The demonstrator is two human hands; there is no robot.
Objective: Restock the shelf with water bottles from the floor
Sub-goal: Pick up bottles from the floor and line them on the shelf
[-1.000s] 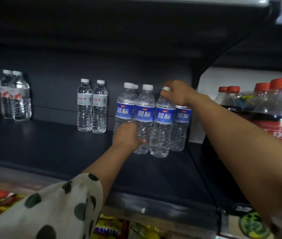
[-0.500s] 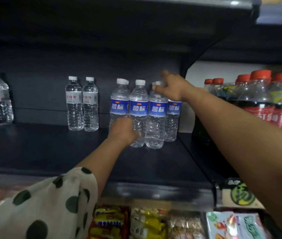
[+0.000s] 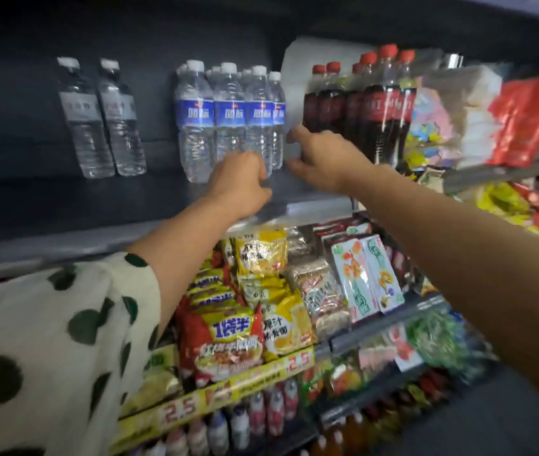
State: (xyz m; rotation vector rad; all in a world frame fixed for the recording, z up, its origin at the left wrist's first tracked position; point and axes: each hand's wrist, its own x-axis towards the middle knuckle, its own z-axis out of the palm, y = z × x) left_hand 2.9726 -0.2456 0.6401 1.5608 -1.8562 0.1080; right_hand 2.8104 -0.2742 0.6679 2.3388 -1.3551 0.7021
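Clear plastic water bottles with blue labels (image 3: pixel 228 120) stand upright in a tight cluster on the dark shelf (image 3: pixel 64 205), white caps up, toward the right end of that shelf. The left hand (image 3: pixel 240 182) is in front of the cluster's lower right part, its fingers curled inward — whether they close on a bottle or only lie against it cannot be told, since the back of the hand hides them. The right hand (image 3: pixel 324 159) is just to the right of the cluster, at the height of the bottles' lower halves; its fingers and thumb are spread apart and hold nothing, the fingertips near the rightmost bottle.

Further left on the same shelf, well apart from both hands, two grey-labelled water bottles (image 3: pixel 103 120) stand side by side. To the right, past a white divider (image 3: pixel 294 77), dark cola bottles with red caps (image 3: pixel 370 103) are lined up. Below the shelf lie packets of instant noodles (image 3: pixel 228 337) — yellow and red. A polka-dot sleeve (image 3: pixel 47 340) covers the left upper arm.
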